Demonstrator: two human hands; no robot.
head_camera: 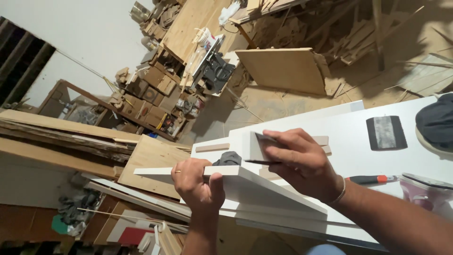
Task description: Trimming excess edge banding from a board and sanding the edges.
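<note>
My left hand grips the near edge of a white board that rests on its side on the white worktop. My right hand presses a small dark flat scraper against the board's upper end. A thin dark blade line shows under my fingers. A crumpled grey cloth lies just behind the board, between my two hands.
A black sanding block, a red-handled tool, a purple iron and a dark cap lie on the worktop's right. Stacked planks, a plywood sheet and wood scraps crowd the floor.
</note>
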